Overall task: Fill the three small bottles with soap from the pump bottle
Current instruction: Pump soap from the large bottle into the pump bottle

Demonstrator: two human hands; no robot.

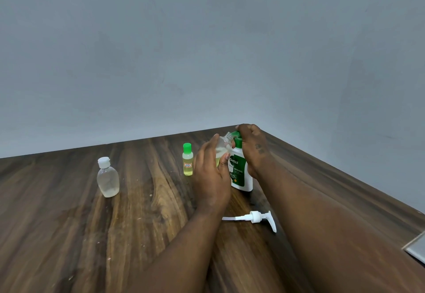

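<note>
Centre of frame, slightly right: left hand grasps an uncapped clear bottle, fingers wrapped round its body; the threaded neck is tilted right, toward the green pump head. A little pale yellow liquid shows in the bottle; the palm hides its lower part. Right hand is curled over the pump head of the pump bottle, which stands upright on the wooden table; the hand covers the nozzle, so I cannot tell whether neck and nozzle touch. Just left of the left hand: green-capped bottle, upright, yellow liquid to near the shoulder, small label. Well apart at left of frame: white-capped bottle, upright, capped, nearly empty, cloudy residue at the base. Below the hands, between the forearms: loose white pump lying on its side, dip tube pointing left. Lower right edge: corner of a grey flat object. Grey wall fills the upper frame.
</note>
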